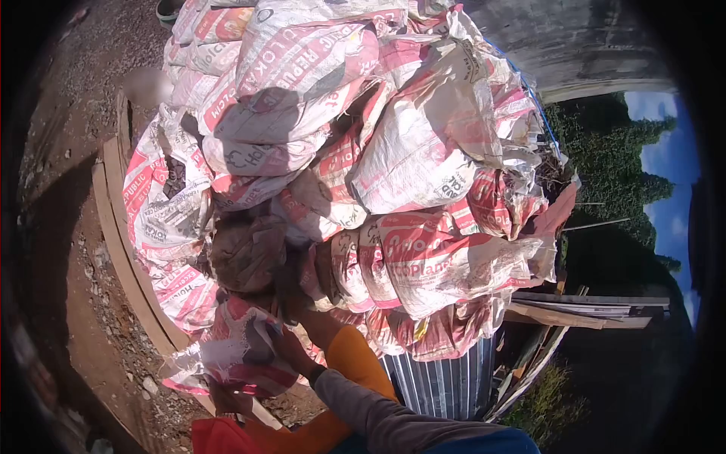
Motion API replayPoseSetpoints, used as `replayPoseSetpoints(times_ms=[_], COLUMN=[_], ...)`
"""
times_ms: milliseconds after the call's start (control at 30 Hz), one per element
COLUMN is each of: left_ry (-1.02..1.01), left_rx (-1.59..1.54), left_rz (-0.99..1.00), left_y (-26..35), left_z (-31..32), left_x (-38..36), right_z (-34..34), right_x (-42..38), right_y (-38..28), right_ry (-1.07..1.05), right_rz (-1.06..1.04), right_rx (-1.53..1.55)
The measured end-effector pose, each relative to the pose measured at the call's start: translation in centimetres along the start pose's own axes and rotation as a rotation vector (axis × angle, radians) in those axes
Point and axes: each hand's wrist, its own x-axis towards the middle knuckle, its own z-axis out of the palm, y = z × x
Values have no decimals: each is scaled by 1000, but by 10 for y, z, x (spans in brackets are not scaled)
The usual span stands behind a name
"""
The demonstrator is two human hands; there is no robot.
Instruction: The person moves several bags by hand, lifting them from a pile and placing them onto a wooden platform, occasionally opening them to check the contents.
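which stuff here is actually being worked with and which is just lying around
In hand:
- small pink-and-white sack, gripped by the right hand and the left hand
- stacked sack pile right behind it

Lying about:
- wooden planks along the pile
- corrugated sheet
- boards at right
- loose stones

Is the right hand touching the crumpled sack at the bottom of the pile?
Touching. The head view shows the right hand with its fingers closed on the crumpled sack, pressed into the folded fabric with no gap, beside the sack pile.
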Motion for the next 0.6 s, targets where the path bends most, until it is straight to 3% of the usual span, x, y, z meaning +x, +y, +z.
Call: replayPoseSetpoints(times_ms=[33,100,167,200,267,300,367,467,567,600], left_ry=[39,86,82,89,88,78,64,31,-5,-26], left_rx=[75,196,302,353,479,537,635,797,880,890], left_rz=[-66,-155,-177,-182,-196,-204,-205,-166,-88,-34], left_y=[12,18,3,-4,-16,-24,-36,-37,-42,-43], left_z=[16,26,3,-8,-21,-22,-25,-20,2,20], left_x=[-4,-10,-8,-6,1,8,17,25,25,9], right_z=[-15,-25,-43,-21,-9,-24,-53,-61,-96,-114], right_x=[-8,-25,-60,-77,-107,-128,-123,-126,-133,-139], right_y=[8,51,79,142,185,159,136,111,81,69], right_ry=[-78,45,-180,-57,66,-42,-152,-17,-36,-43], right_rz=[-359,-463,-185,-211,-195,-172,-145,-29,309,320], right_rx=[-529,-579,-639,-269,142,-199,-527,-290,252,258])
